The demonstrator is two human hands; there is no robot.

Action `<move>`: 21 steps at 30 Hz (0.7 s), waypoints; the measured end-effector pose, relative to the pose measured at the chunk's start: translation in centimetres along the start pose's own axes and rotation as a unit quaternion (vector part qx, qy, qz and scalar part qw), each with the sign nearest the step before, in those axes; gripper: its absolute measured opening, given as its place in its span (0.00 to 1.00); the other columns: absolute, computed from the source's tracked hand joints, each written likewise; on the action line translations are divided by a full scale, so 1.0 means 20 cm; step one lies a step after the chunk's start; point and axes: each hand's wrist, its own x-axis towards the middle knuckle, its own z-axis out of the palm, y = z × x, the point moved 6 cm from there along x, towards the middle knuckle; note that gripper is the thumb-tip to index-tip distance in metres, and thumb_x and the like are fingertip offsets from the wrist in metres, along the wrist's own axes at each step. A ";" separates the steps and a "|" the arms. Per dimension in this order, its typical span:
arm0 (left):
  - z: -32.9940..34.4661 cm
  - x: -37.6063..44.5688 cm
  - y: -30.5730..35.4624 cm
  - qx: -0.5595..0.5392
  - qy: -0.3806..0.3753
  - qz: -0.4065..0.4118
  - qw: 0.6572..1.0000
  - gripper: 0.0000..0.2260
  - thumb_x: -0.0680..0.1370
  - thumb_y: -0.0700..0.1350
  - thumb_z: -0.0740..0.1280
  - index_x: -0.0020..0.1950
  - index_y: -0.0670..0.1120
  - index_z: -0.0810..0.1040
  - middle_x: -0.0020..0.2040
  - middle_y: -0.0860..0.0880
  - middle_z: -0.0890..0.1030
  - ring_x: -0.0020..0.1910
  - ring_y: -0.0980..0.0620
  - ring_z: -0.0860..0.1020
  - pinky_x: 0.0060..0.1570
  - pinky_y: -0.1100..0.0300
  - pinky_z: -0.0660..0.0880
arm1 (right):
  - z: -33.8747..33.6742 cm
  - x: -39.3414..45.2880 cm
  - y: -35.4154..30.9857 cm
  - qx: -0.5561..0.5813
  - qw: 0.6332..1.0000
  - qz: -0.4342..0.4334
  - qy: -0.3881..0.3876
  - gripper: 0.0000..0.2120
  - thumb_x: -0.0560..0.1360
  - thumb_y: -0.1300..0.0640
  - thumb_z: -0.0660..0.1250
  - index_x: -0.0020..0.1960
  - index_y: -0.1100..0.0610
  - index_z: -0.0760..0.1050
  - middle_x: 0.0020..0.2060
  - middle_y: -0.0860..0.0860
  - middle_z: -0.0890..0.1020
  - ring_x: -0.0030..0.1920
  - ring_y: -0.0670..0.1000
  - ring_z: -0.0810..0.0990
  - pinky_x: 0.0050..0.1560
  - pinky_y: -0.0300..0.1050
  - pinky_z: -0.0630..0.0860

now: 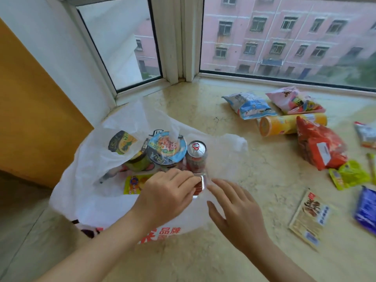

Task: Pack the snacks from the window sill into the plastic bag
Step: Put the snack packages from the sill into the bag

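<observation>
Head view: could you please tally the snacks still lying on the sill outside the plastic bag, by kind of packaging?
Tubes: 1 (orange tube)
Bags: 3 (blue-white bag, pink bag, red bag)
Flat packets: 4 (yellow-green packet, beige packet, blue packet, white packet)
Total: 8, not counting a thin green thing cut off at the right edge.

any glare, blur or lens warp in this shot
Head view: soft daylight from the windows, pale sheen on the sill; window frames bow from the wide lens; snacks at the right edge and the building outside look soft.
</observation>
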 end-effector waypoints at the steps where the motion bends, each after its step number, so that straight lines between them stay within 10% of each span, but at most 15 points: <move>1: 0.01 0.05 0.07 -0.003 0.011 0.012 1.000 0.09 0.77 0.46 0.66 0.55 0.47 0.82 0.50 0.51 0.83 0.45 0.50 0.81 0.33 0.53 0.77 | -0.05 -0.03 0.05 -0.004 1.000 0.009 0.007 0.14 0.75 0.53 0.65 0.58 0.57 0.80 0.57 0.52 0.81 0.56 0.54 0.78 0.55 0.48 0.75; 21: 0.81 0.60 1.05 -0.068 -0.125 0.063 0.988 0.15 0.72 0.52 0.65 0.57 0.50 0.80 0.54 0.51 0.81 0.50 0.49 0.81 0.37 0.56 0.74 | -0.52 -0.83 1.09 -0.110 0.970 0.214 -0.025 0.19 0.75 0.50 0.62 0.61 0.58 0.78 0.59 0.55 0.79 0.56 0.56 0.79 0.53 0.52 0.78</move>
